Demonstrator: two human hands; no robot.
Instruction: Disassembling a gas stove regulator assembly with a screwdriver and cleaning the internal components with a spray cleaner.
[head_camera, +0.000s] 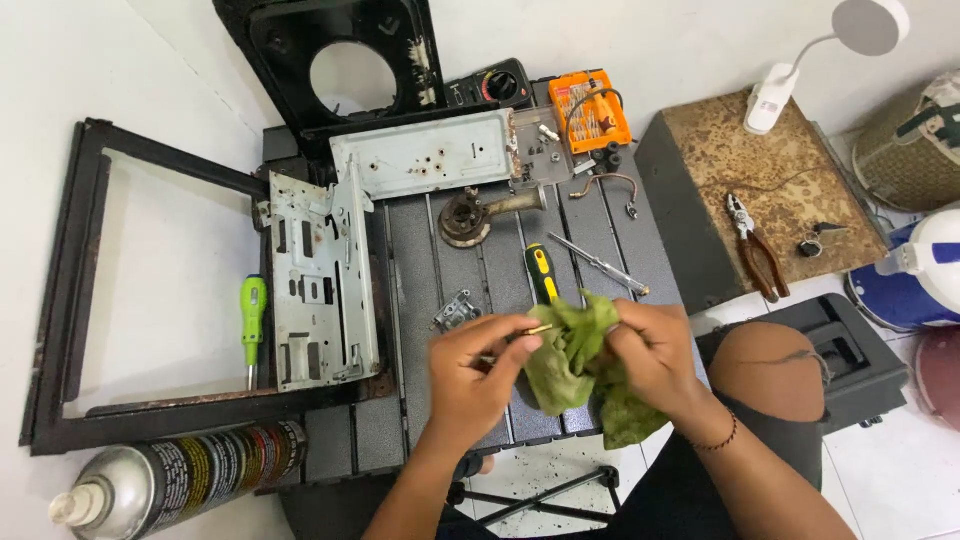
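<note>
Pinching a thin brass rod (541, 328) in left hand (478, 372) grip, right hand (655, 355) clamped on green cloth (570, 362) (rod's end inside).

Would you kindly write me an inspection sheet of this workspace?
Surface: dark ribbed table, crowded.
Job's things: green cloth and thin brass rod, held over the table.
Clutter: metal panels, burner, screwdrivers, bit set, spray can, pliers.
Grippers: left hand pinches the rod; right hand grips the cloth.
Cables: thin wire near the bit set.
Surroundings: white floor, black frame, desk lamp.
</note>
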